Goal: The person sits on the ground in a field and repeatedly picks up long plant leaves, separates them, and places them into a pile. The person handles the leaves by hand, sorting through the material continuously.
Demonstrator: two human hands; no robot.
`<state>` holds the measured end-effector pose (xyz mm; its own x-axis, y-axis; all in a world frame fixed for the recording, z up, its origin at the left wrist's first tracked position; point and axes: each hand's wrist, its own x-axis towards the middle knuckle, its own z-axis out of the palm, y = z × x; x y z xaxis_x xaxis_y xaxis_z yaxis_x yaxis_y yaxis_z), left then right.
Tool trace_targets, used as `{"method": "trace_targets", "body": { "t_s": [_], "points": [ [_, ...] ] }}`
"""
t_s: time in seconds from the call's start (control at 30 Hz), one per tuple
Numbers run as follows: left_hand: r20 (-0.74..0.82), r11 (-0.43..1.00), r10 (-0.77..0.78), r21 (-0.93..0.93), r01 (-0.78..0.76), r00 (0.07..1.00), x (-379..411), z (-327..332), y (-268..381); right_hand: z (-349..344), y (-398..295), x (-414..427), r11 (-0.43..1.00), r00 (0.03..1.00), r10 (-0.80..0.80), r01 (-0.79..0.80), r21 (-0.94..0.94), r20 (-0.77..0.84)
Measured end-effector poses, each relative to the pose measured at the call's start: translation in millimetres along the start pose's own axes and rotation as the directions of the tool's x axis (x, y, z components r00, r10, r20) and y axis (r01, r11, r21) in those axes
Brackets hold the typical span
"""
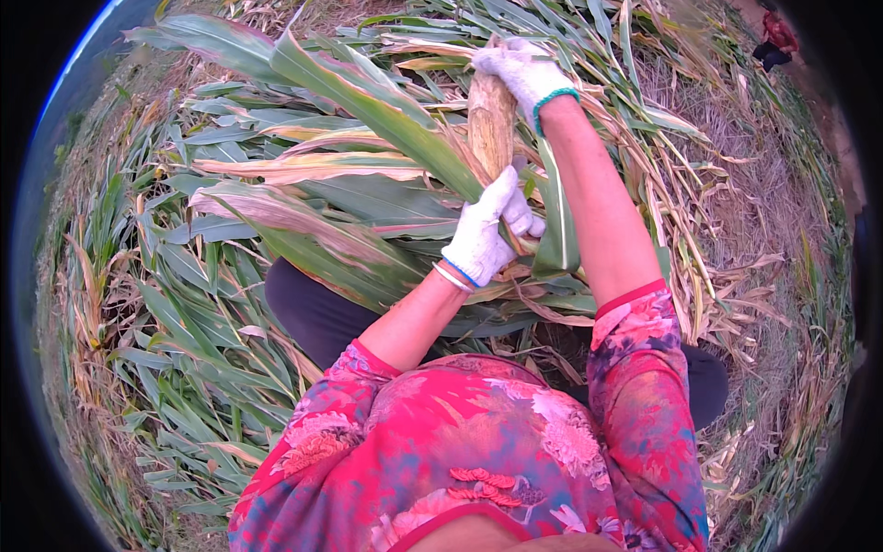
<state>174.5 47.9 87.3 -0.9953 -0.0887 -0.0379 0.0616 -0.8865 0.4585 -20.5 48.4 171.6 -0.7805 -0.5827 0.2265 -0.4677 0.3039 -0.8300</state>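
Before me an ear of corn [491,127] in its dry, brownish husk points away from my body, still among leaves and stalk. My left hand [491,228], in a white knit glove with a blue cuff edge, grips the base of the ear and the stalk there. Around the tip of the ear closes my right hand [521,69], in a white glove with a green cuff edge. A long green corn leaf [386,117] runs from beside the ear to the upper left. Whether kernels show under my right hand is hidden.
Cut corn stalks and leaves [207,331] lie thickly to the left and ahead. Dry stalks [679,207] and straw-covered ground [752,228] are on the right. My bent left knee [310,310] is close under the leaves. Far off at upper right is another person [778,38].
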Motion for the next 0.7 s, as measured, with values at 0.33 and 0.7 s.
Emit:
{"method": "trace_targets", "body": {
  "t_s": [0.33, 0.7],
  "points": [
    [-0.163, 0.997, -0.069, -0.038, 0.063, 0.984, 13.0, -27.3, 2.6, -67.8, 73.8, -191.9, 0.708, 0.843, 0.498, -0.259, 0.658, -0.204],
    [-0.223, 0.999, -0.042, -0.023, 0.038, 0.974, 17.6, -40.4, 4.1, -74.7, 6.5, -205.4, 0.836, 0.773, 0.538, -0.540, -0.096, 0.335]
  ]
}}
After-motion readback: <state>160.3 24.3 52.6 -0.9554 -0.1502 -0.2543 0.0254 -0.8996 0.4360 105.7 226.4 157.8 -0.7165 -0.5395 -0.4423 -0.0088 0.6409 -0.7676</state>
